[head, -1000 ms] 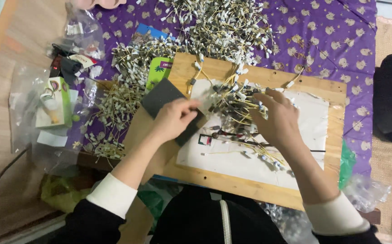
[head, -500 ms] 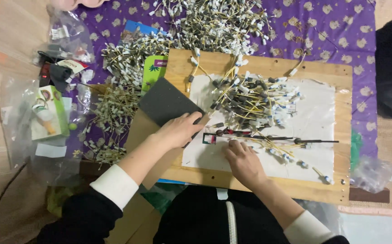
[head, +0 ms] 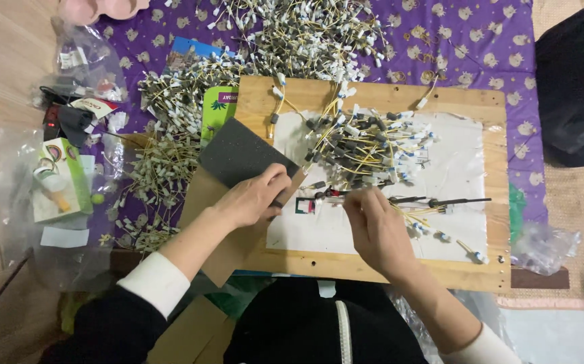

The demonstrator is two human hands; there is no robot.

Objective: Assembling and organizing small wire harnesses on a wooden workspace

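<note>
- The right hand [head: 378, 232], a second ago up in the wire pile [head: 366, 145], now pinches one wire end [head: 332, 195] at the paper sheet [head: 346, 232] on the wooden board [head: 373, 266].
- The left hand [head: 251, 199] stays pressed flat, grip closed on nothing, on the dark foam pad [head: 238, 154].
- One piece is picked out for work.

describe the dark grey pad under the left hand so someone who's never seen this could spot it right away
Start at the wooden board on the purple cloth. At its left edge, under the left hand, lies the dark grey pad. It is the only flat, plain, diamond-set square there; everything around it is thin wires with white tips.
</note>
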